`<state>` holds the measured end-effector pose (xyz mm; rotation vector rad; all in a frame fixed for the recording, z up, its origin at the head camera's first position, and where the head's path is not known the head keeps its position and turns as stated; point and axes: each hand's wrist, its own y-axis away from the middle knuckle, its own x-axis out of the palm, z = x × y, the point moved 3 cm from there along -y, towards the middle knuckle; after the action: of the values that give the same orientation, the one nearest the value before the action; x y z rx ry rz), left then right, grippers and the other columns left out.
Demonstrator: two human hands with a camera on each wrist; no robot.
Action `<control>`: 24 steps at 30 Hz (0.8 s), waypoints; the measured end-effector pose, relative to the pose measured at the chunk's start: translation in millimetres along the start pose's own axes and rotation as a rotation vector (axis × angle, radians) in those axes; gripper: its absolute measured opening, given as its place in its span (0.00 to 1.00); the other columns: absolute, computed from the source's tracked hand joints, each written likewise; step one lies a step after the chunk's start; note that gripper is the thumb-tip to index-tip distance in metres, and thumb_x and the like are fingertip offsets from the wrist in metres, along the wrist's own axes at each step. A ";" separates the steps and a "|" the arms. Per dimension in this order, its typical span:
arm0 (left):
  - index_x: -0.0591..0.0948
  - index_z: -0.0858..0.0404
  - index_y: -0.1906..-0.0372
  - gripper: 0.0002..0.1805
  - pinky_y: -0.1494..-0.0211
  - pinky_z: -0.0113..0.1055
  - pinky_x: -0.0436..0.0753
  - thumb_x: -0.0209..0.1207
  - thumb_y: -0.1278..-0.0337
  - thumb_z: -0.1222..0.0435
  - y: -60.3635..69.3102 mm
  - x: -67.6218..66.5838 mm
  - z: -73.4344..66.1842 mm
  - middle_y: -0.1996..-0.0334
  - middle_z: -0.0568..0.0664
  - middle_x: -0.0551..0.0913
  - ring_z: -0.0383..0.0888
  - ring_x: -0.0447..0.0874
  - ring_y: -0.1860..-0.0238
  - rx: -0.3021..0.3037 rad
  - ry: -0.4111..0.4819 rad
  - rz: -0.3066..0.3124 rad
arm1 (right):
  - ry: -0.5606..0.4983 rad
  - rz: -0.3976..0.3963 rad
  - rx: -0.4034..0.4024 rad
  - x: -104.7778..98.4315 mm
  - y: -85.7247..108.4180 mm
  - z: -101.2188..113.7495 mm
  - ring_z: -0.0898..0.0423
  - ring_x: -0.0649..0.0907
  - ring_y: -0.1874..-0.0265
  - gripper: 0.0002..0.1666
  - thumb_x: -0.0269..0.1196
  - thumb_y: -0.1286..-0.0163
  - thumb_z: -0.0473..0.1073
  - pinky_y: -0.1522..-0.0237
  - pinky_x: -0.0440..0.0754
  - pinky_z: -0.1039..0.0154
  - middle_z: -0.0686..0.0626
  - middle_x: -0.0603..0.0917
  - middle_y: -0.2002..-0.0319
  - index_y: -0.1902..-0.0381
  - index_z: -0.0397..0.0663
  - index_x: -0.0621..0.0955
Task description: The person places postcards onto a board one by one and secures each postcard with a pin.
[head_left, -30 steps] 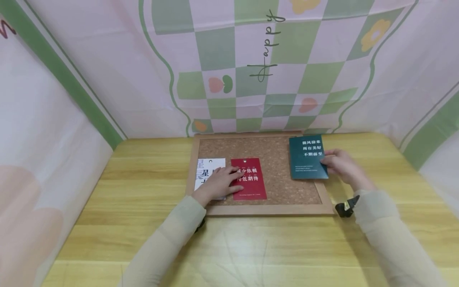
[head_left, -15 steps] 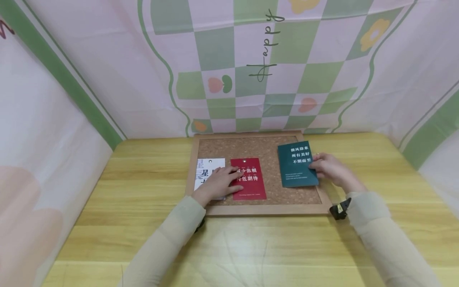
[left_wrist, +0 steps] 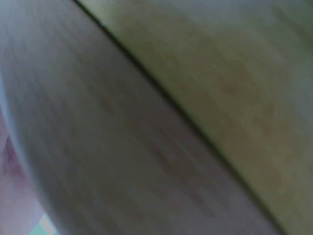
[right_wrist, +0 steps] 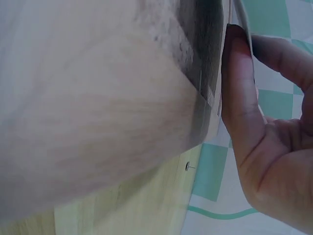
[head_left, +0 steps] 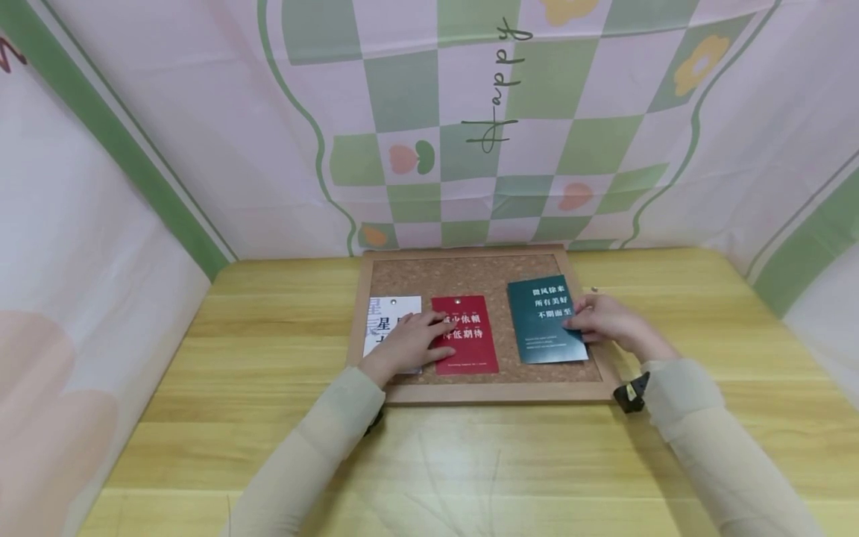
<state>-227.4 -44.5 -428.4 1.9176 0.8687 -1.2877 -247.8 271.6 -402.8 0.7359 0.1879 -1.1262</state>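
My right hand pinches the right edge of a dark green card with white lettering, over the right part of the cork board. In the right wrist view the card's thin edge sits between thumb and fingers. The card is slightly tilted; whether it touches the cork I cannot tell. My left hand lies with spread fingers across a white card and a red card on the board. Each of these two has a pin at its top. The left wrist view shows no hand, only blurred wood.
The board's wooden frame lies on a yellow wood-grain table. A small pin stands on the table just right of the board. Behind rises a green-and-white checked cloth, with cloth at both sides too.
My right hand has carried the green card left and toward me, from the board's right edge farther onto the cork. My left hand has stayed in place on the two cards.
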 end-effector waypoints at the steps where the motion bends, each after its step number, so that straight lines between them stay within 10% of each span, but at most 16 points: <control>1: 0.64 0.49 0.29 0.33 0.23 0.53 0.54 0.52 0.36 0.44 0.1 0.1 0.0 0.28 0.50 0.62 0.47 0.57 0.25 0.001 -0.002 -0.001 | 0.003 0.009 0.002 0.6 0.1 0.0 0.66 0.80 0.70 0.18 0.61 0.35 0.40 0.64 0.84 0.69 0.53 0.77 0.68 0.58 0.35 0.66; 24: 0.64 0.49 0.29 0.33 0.23 0.52 0.54 0.52 0.36 0.43 -0.3 0.8 0.3 0.28 0.50 0.63 0.47 0.57 0.26 -0.005 -0.012 0.001 | 0.085 0.035 0.045 11.5 -0.6 5.1 0.65 0.79 0.78 0.18 0.62 0.35 0.40 0.73 0.84 0.69 0.52 0.77 0.73 0.62 0.37 0.65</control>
<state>-227.6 -44.4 -429.3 1.9045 0.8639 -1.2933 -244.4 259.6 -404.9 0.8244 0.2209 -1.0693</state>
